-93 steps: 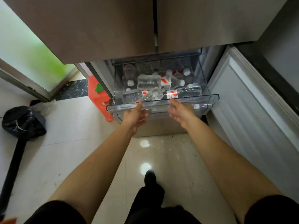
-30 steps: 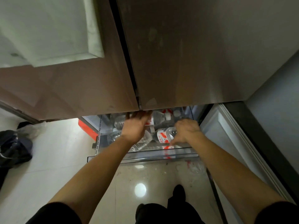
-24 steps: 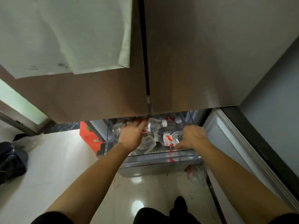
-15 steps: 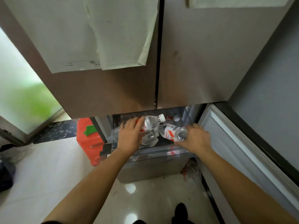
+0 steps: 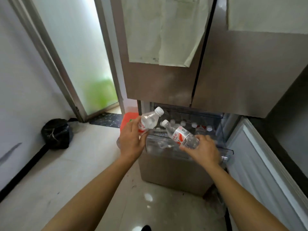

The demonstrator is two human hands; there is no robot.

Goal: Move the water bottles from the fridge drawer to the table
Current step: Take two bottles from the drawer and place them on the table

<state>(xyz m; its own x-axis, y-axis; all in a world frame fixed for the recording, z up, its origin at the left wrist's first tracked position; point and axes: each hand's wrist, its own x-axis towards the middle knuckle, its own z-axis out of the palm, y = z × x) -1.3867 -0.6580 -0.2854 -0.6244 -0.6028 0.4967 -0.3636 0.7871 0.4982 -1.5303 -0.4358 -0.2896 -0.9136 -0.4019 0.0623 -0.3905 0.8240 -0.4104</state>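
1. Both hands are now above and in front of the fridge drawer (image 5: 229, 152), no longer down among its contents as they were half a second ago. Each has brought a bottle up with it. The view has also swung left, showing more floor (image 5: 80, 164).
2. Nearest, the left hand (image 5: 131, 143) wraps its fingers round the lower body of the left bottle (image 5: 150, 120). The cap tilts up and to the right, and the bottle is held out past the drawer's left corner.
3. The right hand (image 5: 205, 152) grips the base end of the right bottle (image 5: 181, 135). It slants cap up-left over the drawer's front edge, near the other bottle but apart from it.
4. For a good carry, I judge each grip should slide toward the bottle's middle, since the thin clear walls likely flex and may be slick. The caps should be kept from knocking together. The table is out of view.
5. Behind the hands, more capped bottles (image 5: 194, 125) remain in the drawer, so further trips look necessary.
6. Farther back, the fridge doors (image 5: 158, 84) are closed, with papers (image 5: 160, 34) hanging on them. At left, an orange stool (image 5: 128, 117) stands beside the fridge and a black bag (image 5: 55, 133) lies on the floor.
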